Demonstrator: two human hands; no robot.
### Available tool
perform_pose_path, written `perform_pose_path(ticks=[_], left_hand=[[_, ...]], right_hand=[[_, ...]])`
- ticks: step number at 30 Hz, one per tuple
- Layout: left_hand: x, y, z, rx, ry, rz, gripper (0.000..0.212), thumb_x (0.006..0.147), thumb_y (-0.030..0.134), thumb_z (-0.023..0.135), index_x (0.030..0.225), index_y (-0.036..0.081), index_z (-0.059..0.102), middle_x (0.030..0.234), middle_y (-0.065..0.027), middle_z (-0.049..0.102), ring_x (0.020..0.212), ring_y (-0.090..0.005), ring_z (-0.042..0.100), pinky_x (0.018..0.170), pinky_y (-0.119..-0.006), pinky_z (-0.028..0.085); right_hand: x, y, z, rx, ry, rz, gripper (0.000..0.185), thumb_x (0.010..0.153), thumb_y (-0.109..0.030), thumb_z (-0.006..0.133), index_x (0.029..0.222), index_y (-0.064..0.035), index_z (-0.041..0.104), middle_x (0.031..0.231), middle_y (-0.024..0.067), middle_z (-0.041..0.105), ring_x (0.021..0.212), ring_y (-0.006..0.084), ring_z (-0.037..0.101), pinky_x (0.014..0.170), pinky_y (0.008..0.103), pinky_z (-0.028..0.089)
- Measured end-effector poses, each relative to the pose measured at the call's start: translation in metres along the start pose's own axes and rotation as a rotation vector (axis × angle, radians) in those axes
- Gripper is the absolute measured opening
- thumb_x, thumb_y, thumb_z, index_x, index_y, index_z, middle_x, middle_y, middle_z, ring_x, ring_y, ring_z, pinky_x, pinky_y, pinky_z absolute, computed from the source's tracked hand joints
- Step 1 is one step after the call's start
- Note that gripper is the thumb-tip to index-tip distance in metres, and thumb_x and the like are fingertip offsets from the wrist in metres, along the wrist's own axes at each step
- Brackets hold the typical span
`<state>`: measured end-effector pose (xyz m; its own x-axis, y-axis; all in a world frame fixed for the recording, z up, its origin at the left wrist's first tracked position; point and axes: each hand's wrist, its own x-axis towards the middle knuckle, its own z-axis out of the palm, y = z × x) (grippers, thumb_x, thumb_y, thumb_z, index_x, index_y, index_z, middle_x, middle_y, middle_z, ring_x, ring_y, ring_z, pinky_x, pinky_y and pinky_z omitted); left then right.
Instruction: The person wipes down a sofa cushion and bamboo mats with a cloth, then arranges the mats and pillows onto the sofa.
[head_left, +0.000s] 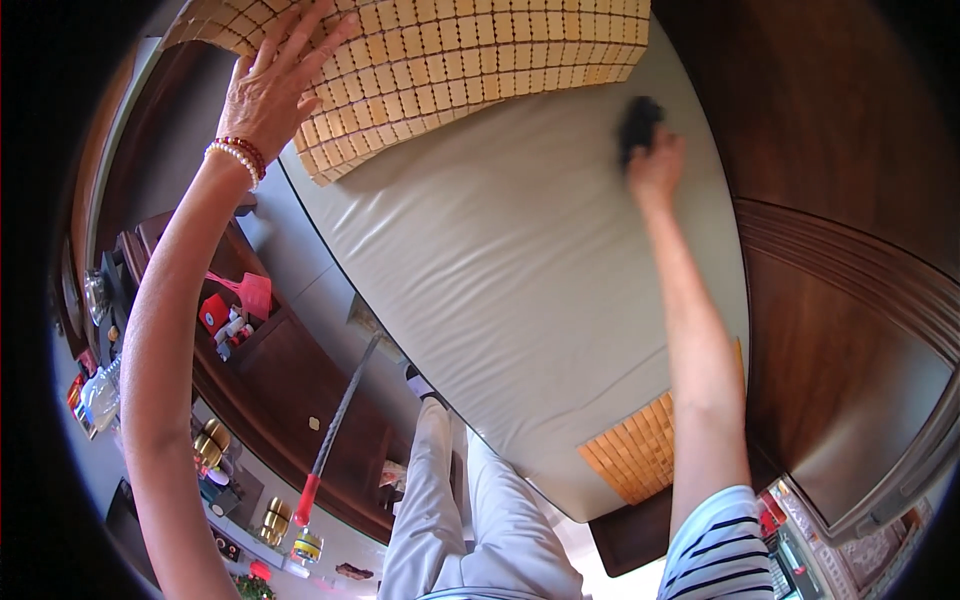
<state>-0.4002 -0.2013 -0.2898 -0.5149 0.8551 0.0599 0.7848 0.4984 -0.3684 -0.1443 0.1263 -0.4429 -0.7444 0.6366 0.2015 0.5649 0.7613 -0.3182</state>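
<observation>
My left hand (274, 79) lies spread on a folded-back bamboo tile mat (450, 52), with pearl and dark red bead bracelets at the wrist. The mat's near edge curves over a long beige leather-like seat cushion (480, 247), which is wrinkled along its left side. Farther right, my right hand (657, 169) grips a dark object (641, 127) against the cushion. Motion blur hides whether that object is a cloth or a brush. A smaller bamboo tile mat (634, 450) rests at the cushion's near end, partly covered by my right forearm.
A dark wooden backrest (832, 150) borders the cushion on the right. Left of it stands a dark wooden table (300, 375), with a red box (214, 313) and small items in its open compartment. A grey rod with a red handle (307, 499) crosses beside my legs (480, 525).
</observation>
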Motion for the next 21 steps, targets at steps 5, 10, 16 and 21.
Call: perform_pose_path(ticks=[5, 10, 16, 21], left_hand=[[0.002, 0.000, -0.001, -0.017, 0.047, 0.000, 0.094, 0.063, 0.018, 0.073, 0.138, 0.033, 0.017, 0.144, 0.0030, 0.013, 0.125, -0.0233, 0.030, 0.101, -0.040, 0.032], [-0.001, 0.003, 0.001, -0.038, -0.009, -0.024, 0.093, 0.063, 0.016, 0.073, 0.138, 0.032, 0.018, 0.144, 0.0019, 0.016, 0.125, -0.0240, 0.030, 0.100, -0.040, 0.033], [0.007, 0.007, -0.018, -0.092, -0.038, 0.005, 0.072, 0.063, 0.020, 0.068, 0.128, 0.019, 0.038, 0.138, -0.0084, 0.028, 0.126, -0.0272, 0.026, 0.101, -0.046, 0.026], [0.003, 0.005, -0.018, -0.060, -0.020, 0.016, 0.072, 0.062, 0.018, 0.069, 0.128, 0.018, 0.039, 0.137, -0.0094, 0.028, 0.125, -0.0281, 0.027, 0.100, -0.042, 0.029]], right_hand=[[-0.117, -0.099, -0.023, 0.252, -0.315, -0.322, 0.041, 0.072, 0.002, 0.048, 0.113, -0.0007, 0.048, 0.092, 0.0164, 0.046, 0.081, 0.0355, 0.046, 0.074, 0.0417, 0.040], [-0.138, -0.095, -0.050, 0.478, -0.470, -0.324, 0.042, 0.070, 0.006, 0.045, 0.111, -0.0017, 0.051, 0.094, 0.0178, 0.050, 0.086, 0.0358, 0.049, 0.076, 0.0424, 0.042], [0.014, -0.013, -0.035, 0.138, 0.042, 0.106, 0.043, 0.072, 0.001, 0.053, 0.114, 0.0033, 0.046, 0.105, 0.0221, 0.044, 0.099, 0.0370, 0.046, 0.085, 0.0414, 0.039], [0.035, -0.073, 0.014, -0.176, -0.036, -0.015, 0.031, 0.069, -0.002, 0.055, 0.099, 0.0022, 0.053, 0.109, 0.0180, 0.046, 0.097, 0.0334, 0.047, 0.079, 0.0386, 0.040]])
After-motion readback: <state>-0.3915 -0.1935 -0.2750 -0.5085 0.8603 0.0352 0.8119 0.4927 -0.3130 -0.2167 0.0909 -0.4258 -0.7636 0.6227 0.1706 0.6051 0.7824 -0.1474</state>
